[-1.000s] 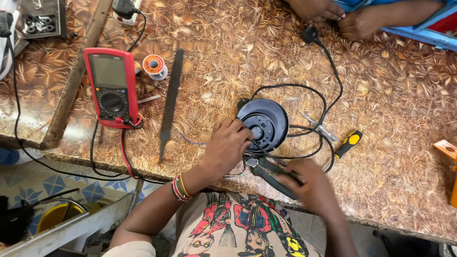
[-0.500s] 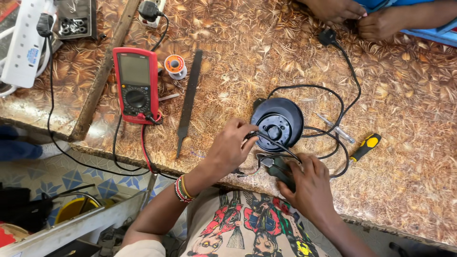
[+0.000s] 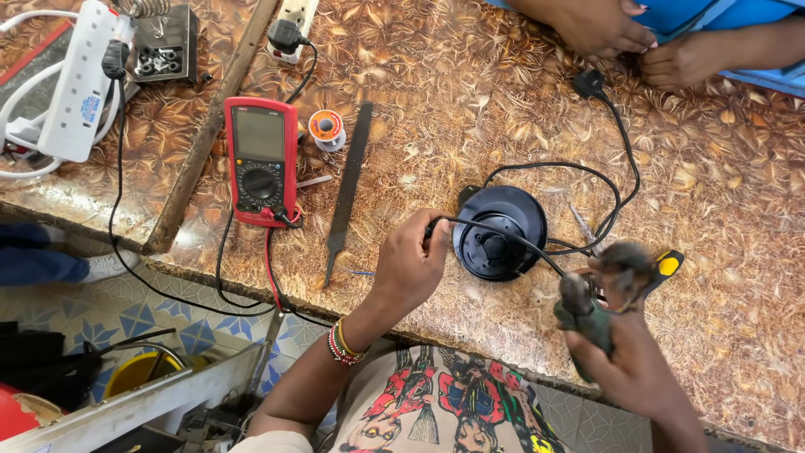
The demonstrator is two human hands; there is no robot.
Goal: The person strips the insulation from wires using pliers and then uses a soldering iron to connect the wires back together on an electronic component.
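a: the right hand has come up and away from the round black base since a moment ago, and it's now lifting the pliers off the table, pulling the black wire taut.

b: and the left hand?

a: it's staying put, fingers pinching together on the near end of that wire, just beside the base's left edge. the right fingers are wrapping closed around the green-handled pliers; the jaws are blurring, so i can't tell what they're biting.

b: how's the wire going to handle?

a: i'm guessing it's thin, light and floppy, easy to nick, so it's best gripped close to the end. the base looks like hard plastic, light and stiff, likely sliding on the tabletop unless held at the rim.

b: how's it looking?

a: a black disc with a raised hub, lying flat near the table's front edge, its power cord looping behind. a red meter and a flat file are lying to the left, well apart.
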